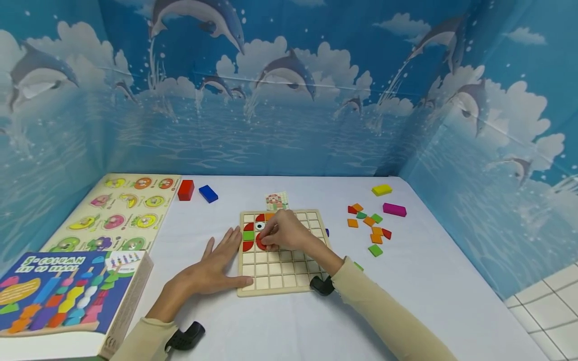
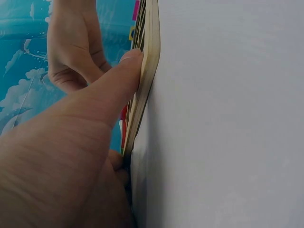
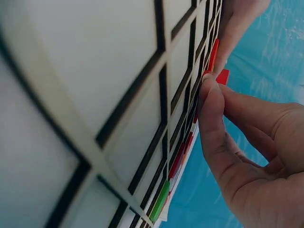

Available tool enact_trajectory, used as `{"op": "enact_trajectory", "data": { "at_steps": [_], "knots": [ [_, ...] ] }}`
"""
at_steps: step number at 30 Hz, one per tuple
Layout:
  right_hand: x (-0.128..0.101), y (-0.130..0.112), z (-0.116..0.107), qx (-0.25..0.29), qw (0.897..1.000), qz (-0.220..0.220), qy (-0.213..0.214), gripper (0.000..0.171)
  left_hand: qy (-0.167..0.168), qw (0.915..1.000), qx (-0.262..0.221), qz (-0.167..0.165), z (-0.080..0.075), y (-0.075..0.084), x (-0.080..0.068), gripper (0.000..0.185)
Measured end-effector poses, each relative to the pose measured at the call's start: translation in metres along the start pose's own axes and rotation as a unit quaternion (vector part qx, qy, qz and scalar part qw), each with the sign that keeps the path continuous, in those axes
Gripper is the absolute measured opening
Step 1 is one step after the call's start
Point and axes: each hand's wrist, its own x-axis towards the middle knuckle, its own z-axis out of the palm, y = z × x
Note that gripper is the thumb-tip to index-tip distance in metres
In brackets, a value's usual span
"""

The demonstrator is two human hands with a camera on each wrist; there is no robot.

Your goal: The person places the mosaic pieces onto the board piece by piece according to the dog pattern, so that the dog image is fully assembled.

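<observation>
Wooden and pale, the grid board point(image 1: 280, 271) lies flat on the white table point(image 1: 433, 281), with red, green and orange tiles filling its far left cells. Our right hand point(image 1: 285, 231) pinches a red piece point(image 1: 261, 243) between thumb and fingertips, holding it at the board's upper left; in the right wrist view the red piece point(image 3: 222, 76) shows just past the fingers point(image 3: 211, 109). Our left hand point(image 1: 217, 263) lies open and flat against the board's left edge, thumb point(image 2: 114, 80) pressed on the rim.

Right of the board we count about ten loose tiles point(image 1: 368, 223), small flat squares and triangles, beside one yellow block point(image 1: 382, 190) and one magenta block point(image 1: 394, 209). Beyond the board sit one pattern card point(image 1: 277, 201), one red block point(image 1: 185, 190) and one blue block point(image 1: 208, 193). At left lie one peg puzzle point(image 1: 117, 213) and one bead box point(image 1: 67, 301).
</observation>
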Motion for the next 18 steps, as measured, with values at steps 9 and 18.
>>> {"op": "enact_trajectory", "data": {
  "at_steps": [9, 18],
  "knots": [
    [-0.0004, 0.0024, -0.0026, -0.088, 0.995, -0.038, -0.002, 0.015, 0.003, 1.0000, -0.004, 0.002, -0.0001, -0.0009, 0.0003, 0.121],
    [0.0055, -0.0007, -0.0027, -0.141, 0.990, -0.006, -0.012, 0.031, 0.006, 0.9999, -0.010, 0.010, 0.0018, -0.0019, 0.0004, 0.122]
  ]
}}
